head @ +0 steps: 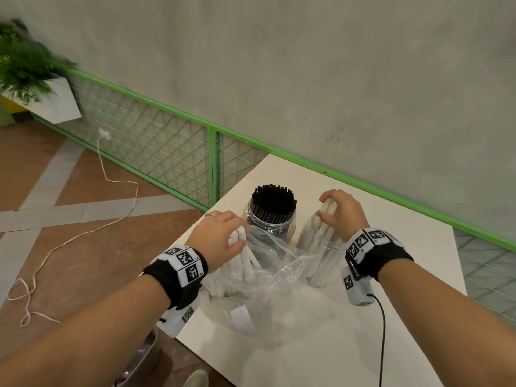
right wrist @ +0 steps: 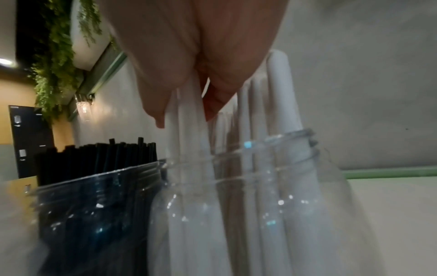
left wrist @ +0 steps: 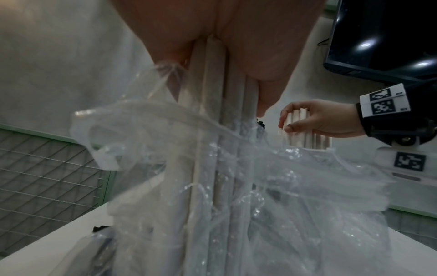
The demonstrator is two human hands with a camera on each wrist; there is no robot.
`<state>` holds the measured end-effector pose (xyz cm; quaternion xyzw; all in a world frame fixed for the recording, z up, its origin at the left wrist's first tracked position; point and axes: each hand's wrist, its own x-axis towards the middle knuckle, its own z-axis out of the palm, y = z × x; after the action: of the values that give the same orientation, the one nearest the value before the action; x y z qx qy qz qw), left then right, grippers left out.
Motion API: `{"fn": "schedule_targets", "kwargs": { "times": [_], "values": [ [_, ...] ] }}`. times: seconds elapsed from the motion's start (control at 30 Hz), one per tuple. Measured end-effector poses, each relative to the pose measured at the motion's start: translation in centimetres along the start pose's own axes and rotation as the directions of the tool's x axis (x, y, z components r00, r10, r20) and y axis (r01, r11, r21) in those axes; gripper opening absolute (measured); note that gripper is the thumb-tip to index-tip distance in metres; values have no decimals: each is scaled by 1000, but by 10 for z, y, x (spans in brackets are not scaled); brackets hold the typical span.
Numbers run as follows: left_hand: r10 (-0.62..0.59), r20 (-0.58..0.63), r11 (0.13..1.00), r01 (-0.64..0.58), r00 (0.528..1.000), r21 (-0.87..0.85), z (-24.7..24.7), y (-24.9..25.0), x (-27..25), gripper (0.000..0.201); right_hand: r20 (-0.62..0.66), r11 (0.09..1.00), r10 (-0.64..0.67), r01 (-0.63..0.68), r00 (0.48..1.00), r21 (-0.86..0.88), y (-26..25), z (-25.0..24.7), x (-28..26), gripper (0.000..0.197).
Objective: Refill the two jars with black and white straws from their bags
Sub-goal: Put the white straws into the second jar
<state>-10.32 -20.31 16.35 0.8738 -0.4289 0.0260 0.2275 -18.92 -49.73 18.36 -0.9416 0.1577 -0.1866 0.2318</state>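
Note:
Two clear jars stand on the white table [head: 405,339]. The left jar [head: 272,222] [right wrist: 94,214] is packed with black straws [head: 273,201] [right wrist: 104,158]. The right jar [head: 321,255] [right wrist: 260,205] holds white straws [right wrist: 281,89]. My right hand [head: 339,210] [left wrist: 316,123] grips a bunch of white straws [left wrist: 300,130] at that jar's mouth. My left hand [head: 223,238] grips the tops of more white straws [head: 240,247] [left wrist: 212,78] standing in a crumpled clear plastic bag [head: 279,277] [left wrist: 272,186] in front of the jars.
A green wire-mesh fence [head: 167,146] runs along the grey wall behind the table. A white cable [head: 83,233] trails over the brown floor at left, and a planter with a fern [head: 25,71] hangs there. A dark screen [left wrist: 387,37] shows in the left wrist view.

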Motion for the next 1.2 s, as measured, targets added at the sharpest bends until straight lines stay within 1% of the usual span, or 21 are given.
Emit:
{"fn": "schedule_targets", "kwargs": {
  "times": [0.07,0.13,0.2,0.23,0.3,0.37,0.4,0.47,0.53,0.6,0.67,0.77,0.83,0.9,0.97,1.07,1.13,1.2],
  "values": [
    [-5,-2,1000,5,1000,-6,-1,0,0,22,-44,998,-56,56,997,-6,0,-2,-1,19],
    [-6,-9,1000,6,1000,-10,-2,0,-1,18,-140,995,-100,100,985,-4,1,-4,-1,18],
    [-1,-17,1000,1,1000,-6,-3,0,0,18,-219,994,-105,103,970,-23,7,-5,-3,19],
    [2,-20,1000,-3,1000,-4,-3,0,0,18,-232,994,-104,92,967,-64,12,-3,-5,21],
    [12,-16,1000,-12,1000,-6,-2,-2,0,28,-188,975,-112,72,976,-210,25,3,-10,32],
    [24,-13,1000,-24,1000,-10,-1,-3,0,39,-69,938,-52,26,996,-346,32,7,-17,49],
    [27,-14,1000,-27,1000,-8,0,-3,0,40,-24,919,-14,3,1000,-395,34,8,-19,56],
    [26,-22,1000,-26,999,0,1,-3,1,37,-19,894,22,-29,1000,-447,33,7,-18,66],
    [23,-27,1000,-23,999,5,1,-2,1,36,-25,886,77,-80,997,-456,32,4,-14,71],
    [21,-18,1000,-21,1000,11,2,-2,2,40,30,890,151,-122,988,-440,32,1,-7,74],
    [21,-14,1000,-21,1000,11,2,-2,2,39,68,909,176,-135,982,-395,32,0,-1,71],
    [22,-25,1000,-22,999,7,1,-1,1,27,17,951,136,-126,991,-283,32,3,4,57],
    [18,-29,1000,-18,999,7,1,-1,1,24,-55,975,87,-97,995,-199,31,5,5,45],
    [10,-21,1000,-10,1000,6,0,-1,2,24,-112,982,58,-77,992,-170,32,6,5,40],
    [3,-16,1000,-2,1000,8,0,0,2,25,-117,972,92,-115,989,-206,33,6,5,43],
    [-3,-14,1000,3,1000,4,0,1,2,20,-51,925,162,-170,985,-341,33,5,4,58],
    [-2,-19,1000,3,1000,2,-1,2,2,19,-67,921,147,-161,987,-355,30,2,4,65],
    [0,-25,1000,0,1000,-1,-1,3,3,19,-141,926,87,-132,986,-353,25,0,4,67]
  ]
}}
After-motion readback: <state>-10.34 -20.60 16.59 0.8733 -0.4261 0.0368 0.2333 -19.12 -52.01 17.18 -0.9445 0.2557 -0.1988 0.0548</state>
